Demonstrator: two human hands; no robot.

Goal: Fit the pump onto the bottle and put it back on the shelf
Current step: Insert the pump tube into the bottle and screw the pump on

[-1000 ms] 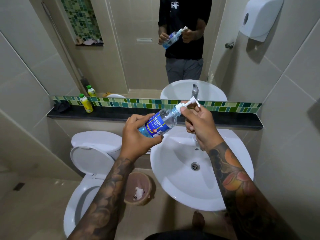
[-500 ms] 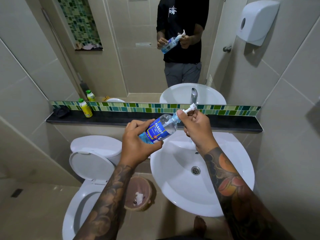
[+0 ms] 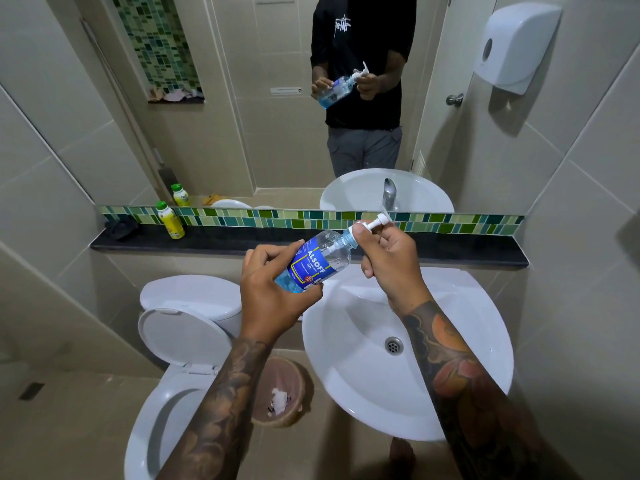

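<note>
Now the bottle (image 3: 317, 263) hangs tilted just above the near-left rim of the sink (image 3: 485, 341), base down toward the left, neck up toward the right; a second ago it was held lower over the sink, and both hands have since lifted it a little toward the shelf (image 3: 242, 241) behind the sink. The left hand (image 3: 273, 292) is wrapped around the bottle's lower half, fingers curled over the blue label, thumb under it; the right hand (image 3: 389, 258) has its thumb and fingers closed round the collar of the pump (image 3: 375, 222), whose white head pokes out past the knuckles. Over the last second the pump head has turned in that grip while the bottle's tilt barely changed; I judge the collar is being screwed down, the dip tube already inside the clear body. Whether the thread is fully seated cannot be told; the fingers hide it. Placing it on the shelf is not yet begun.
</note>
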